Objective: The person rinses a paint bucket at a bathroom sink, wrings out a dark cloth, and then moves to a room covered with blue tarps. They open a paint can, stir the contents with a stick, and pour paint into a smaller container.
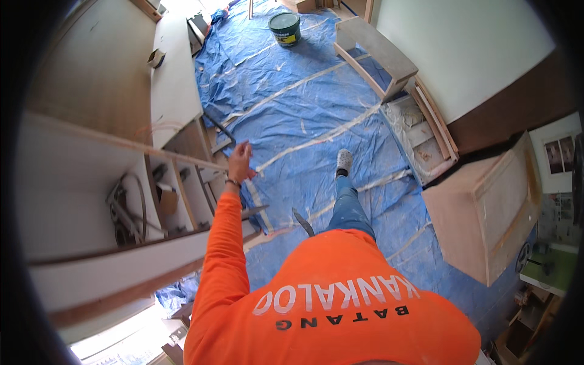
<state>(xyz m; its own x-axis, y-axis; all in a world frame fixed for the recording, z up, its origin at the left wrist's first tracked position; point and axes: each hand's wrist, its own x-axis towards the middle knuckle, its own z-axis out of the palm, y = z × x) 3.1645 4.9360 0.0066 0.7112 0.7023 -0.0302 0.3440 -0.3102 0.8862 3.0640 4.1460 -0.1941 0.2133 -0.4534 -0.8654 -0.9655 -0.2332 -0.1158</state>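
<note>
My left hand reaches forward beside the end of a cabinet's wooden edge strip. Its fingers look loosely apart, somewhat blurred, with nothing visible in them. A dark band circles the wrist below the orange sleeve. My right hand is out of view, hidden by my torso or beyond the picture. A dark grey, narrow flat piece shows just past my shirt; its kind and whether anything holds it cannot be made out. One foot in a light speckled shoe is stretched forward on the blue tarp.
Open cabinet compartments with a coiled hose-like item line the left, below a long pale panel. A dark green bucket stands ahead. Along the right are an open wooden frame, a shallow tray-like box and a wooden cabinet.
</note>
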